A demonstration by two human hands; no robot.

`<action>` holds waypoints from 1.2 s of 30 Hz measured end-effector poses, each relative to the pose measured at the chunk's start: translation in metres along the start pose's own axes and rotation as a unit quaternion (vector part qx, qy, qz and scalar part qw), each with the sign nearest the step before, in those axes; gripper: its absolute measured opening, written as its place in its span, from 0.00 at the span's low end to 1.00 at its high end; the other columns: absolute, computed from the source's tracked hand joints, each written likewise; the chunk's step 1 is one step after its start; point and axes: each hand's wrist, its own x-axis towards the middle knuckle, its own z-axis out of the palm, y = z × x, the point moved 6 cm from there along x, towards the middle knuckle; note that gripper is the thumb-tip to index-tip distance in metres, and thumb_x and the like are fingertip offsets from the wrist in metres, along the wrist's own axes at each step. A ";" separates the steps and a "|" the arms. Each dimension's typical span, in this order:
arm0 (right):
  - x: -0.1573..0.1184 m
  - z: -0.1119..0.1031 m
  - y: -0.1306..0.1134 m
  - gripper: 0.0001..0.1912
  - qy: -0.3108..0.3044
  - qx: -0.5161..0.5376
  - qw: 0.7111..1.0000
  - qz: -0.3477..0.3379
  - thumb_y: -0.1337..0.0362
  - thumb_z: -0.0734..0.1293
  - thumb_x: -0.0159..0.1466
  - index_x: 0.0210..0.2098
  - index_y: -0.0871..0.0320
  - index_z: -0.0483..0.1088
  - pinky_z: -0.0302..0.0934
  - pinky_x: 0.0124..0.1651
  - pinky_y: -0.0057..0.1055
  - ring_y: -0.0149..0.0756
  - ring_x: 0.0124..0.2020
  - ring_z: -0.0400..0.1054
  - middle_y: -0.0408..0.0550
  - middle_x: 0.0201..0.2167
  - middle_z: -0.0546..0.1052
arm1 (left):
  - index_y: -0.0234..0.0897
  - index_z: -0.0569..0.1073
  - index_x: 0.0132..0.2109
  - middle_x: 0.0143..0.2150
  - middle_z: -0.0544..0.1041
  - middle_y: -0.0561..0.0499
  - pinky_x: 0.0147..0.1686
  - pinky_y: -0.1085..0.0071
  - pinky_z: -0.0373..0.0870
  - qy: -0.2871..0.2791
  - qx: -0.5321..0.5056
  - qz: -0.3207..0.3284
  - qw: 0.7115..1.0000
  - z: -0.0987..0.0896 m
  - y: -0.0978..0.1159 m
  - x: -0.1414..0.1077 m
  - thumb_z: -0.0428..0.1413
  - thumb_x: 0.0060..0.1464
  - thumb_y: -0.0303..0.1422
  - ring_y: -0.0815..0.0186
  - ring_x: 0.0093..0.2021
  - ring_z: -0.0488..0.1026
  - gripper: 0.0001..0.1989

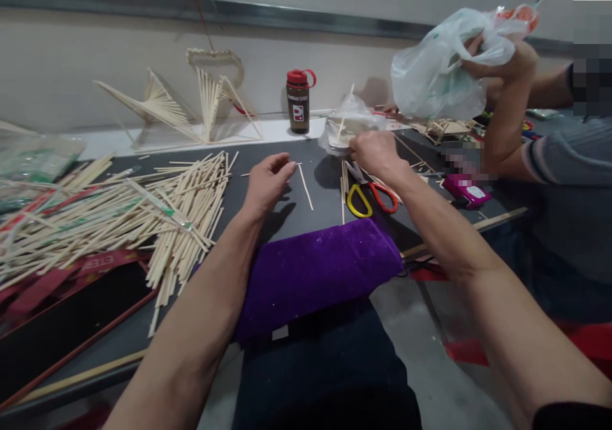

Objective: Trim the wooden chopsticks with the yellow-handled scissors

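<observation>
My left hand [269, 183] hovers over the dark table with thumb and fingers apart, holding nothing that I can see. Just right of it lies a short, thin wooden stick [305, 188]. My right hand [377, 153] is closed at the near edge of a small container wrapped in clear plastic [340, 133]; its fingertips are partly hidden. A pale stick [341, 126] stands up in that container. Below the right hand are scissors [366, 194] with one yellow and one red handle, beside a few loose sticks [343, 191].
A big pile of wooden sticks [186, 226] covers the left. Stick structures [167, 114] and a red-lidded bottle [299, 102] stand along the wall. A purple cloth [320, 271] lies at the front edge. On the right, another person's hand holds a white plastic bag [437, 73] near a magenta object [466, 191].
</observation>
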 end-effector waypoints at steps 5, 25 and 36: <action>-0.021 -0.014 -0.083 0.17 -0.004 0.034 0.994 -0.101 0.69 0.58 0.67 0.47 0.63 0.76 0.61 0.48 0.40 0.51 0.48 0.72 0.63 0.47 0.78 | 0.39 0.69 0.59 0.54 0.77 0.41 0.41 0.62 0.77 -0.064 -0.273 -0.130 0.951 0.022 0.000 -0.010 0.52 0.59 0.52 0.57 0.49 0.77 0.29; 0.015 0.033 -0.041 0.14 0.211 0.442 0.871 -0.017 0.60 0.66 0.62 0.45 0.58 0.76 0.64 0.48 0.40 0.39 0.41 0.71 0.50 0.40 0.78 | 0.36 0.77 0.41 0.26 0.79 0.49 0.27 0.65 0.74 -0.111 -0.328 -0.218 0.913 0.002 -0.036 0.003 0.64 0.39 0.33 0.63 0.24 0.73 0.18; -0.026 0.011 -0.082 0.14 0.298 0.249 0.908 -0.155 0.58 0.59 0.70 0.39 0.54 0.75 0.57 0.50 0.42 0.43 0.48 0.67 0.48 0.48 0.79 | 0.32 0.75 0.39 0.24 0.76 0.50 0.32 0.63 0.73 -0.067 -0.320 -0.246 0.912 0.009 -0.043 0.003 0.61 0.47 0.32 0.63 0.24 0.72 0.11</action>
